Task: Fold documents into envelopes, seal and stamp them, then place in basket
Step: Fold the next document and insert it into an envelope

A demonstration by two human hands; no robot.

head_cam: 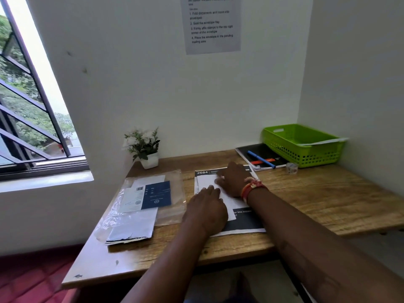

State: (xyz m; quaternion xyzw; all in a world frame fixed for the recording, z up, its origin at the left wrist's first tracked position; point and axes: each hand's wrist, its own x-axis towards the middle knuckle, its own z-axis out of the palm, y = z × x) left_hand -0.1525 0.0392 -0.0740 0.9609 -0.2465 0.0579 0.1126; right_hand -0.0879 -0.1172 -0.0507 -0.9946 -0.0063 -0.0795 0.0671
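Two hands, left hand (207,206) and right hand (235,179), flat on one document (242,224).

— Where does the view sit?

— On the person's head, above the near edge of the bench (306,200), facing forward and down into a corner.

— How near?

— Close: both forearms run up from the bottom edge, and the left hand (207,206) and right hand (235,179) land near the middle of the frame.

— How wide?

— Wide-angle. It takes in the window (32,119) at far left, the notice (212,25) high on the back wall, cut off at the top, and the basket (303,145) at right.

— A second view?

— None; only this one.
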